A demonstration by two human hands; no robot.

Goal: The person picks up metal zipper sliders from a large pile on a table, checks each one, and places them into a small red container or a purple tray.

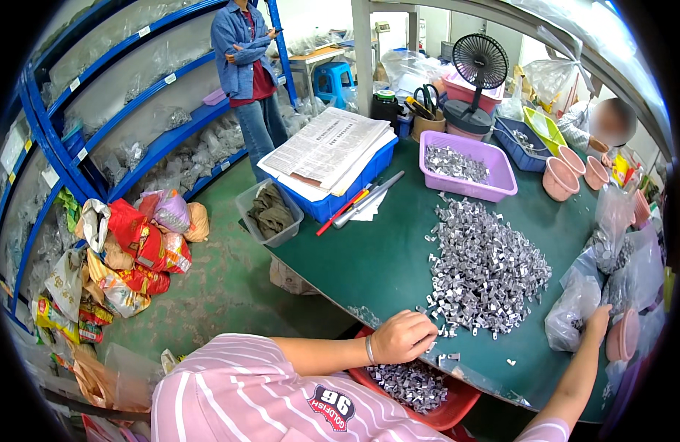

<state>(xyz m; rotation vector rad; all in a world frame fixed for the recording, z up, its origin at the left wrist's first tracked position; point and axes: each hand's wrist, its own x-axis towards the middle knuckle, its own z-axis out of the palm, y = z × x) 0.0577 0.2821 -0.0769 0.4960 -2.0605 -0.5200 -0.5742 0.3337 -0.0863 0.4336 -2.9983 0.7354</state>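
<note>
My left hand (pixel 404 337) is closed at the near table edge, beside a big pile of small grey metal clips (pixel 483 272). Its fingers are curled and what they hold, if anything, is hidden. Below that hand, a red tray (pixel 458 412) holds more clips. Out to the right, my right hand (pixel 596 322) is at the edge of a clear plastic bag (pixel 568 324), its fingers seemingly closed on the plastic. A few clips show inside that bag. A pink cup (pixel 623 335) stands just right of my right hand.
A purple bin (pixel 502 188) of clips sits behind the pile. Newspapers (pixel 329 151) lie on a blue crate (pixel 380 166) at left. A black fan (pixel 480 62) stands at the back. One person (pixel 244 66) stands by blue shelves; another person (pixel 579 125) sits across the table.
</note>
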